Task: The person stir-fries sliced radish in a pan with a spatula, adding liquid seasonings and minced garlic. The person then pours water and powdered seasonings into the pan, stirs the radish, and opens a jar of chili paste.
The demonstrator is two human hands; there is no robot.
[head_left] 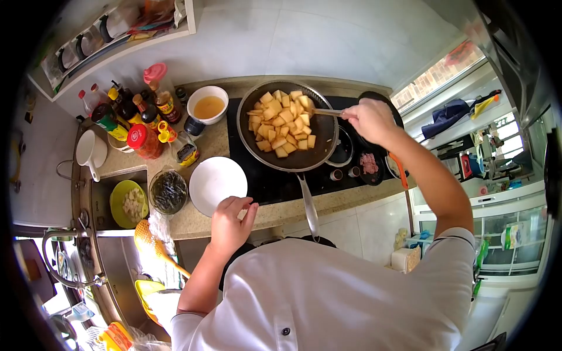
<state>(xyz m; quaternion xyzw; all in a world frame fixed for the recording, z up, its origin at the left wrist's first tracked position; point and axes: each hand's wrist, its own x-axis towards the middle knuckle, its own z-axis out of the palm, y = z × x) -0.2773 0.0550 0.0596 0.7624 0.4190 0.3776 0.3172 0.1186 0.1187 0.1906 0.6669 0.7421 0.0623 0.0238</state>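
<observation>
A large frying pan (249, 149) full of pale yellow cubes (281, 123) sits on the black cooktop (269, 190), its metal handle pointing towards my body. My right hand (372, 121) is closed around the handle of a spatula (328, 112), whose far end reaches the cubes at the pan's right side. Beside the cooktop stands a white bowl (218, 184) with nothing in it. At its lower right edge is my left hand (233, 221), thumb and fingers apart, holding nothing. Whether it touches the bowl's rim is not clear.
Sauce bottles (126, 111) and a red-lidded jar (144, 142) crowd the back left. A bowl of yellowish liquid (209, 107), a bowl of dark strips (168, 191) and a green bowl (129, 203) by the sink stand near. Pink meat (369, 164) lies right of the pan.
</observation>
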